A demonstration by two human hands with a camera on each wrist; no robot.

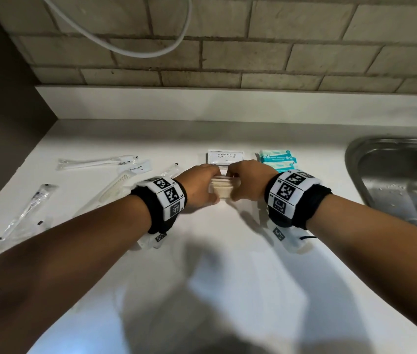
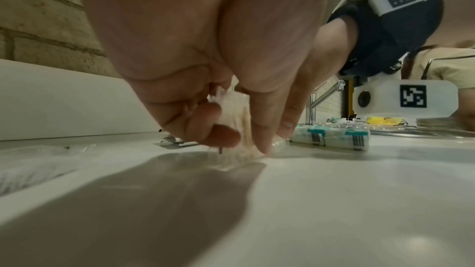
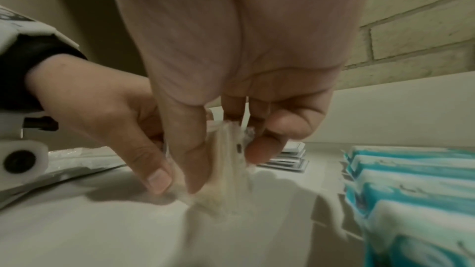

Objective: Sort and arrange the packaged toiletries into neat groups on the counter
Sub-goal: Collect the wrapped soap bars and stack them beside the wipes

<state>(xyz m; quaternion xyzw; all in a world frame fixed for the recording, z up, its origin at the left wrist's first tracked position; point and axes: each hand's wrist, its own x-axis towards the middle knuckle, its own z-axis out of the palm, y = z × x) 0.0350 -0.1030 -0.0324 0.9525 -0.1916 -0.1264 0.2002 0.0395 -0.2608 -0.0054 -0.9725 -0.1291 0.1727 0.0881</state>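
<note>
Both hands pinch a small bundle of clear-wrapped packets (image 1: 224, 188) upright on the desk (image 1: 228, 251): left hand (image 1: 197, 186) at 9 o'clock, right hand (image 1: 249, 180) at 3. Shampoo sachets (image 1: 225, 157) lie at 12.

Table (image 1: 228, 264) smooth white, faintly glossy. Sink (image 1: 401, 180) brushed metal, shiny. Wall (image 1: 279, 47) rough matt brick. Toothbrush wrappers (image 1: 27, 210) clear crinkly plastic. Shampoo sachets (image 1: 226, 157) matt paper-like.
</note>
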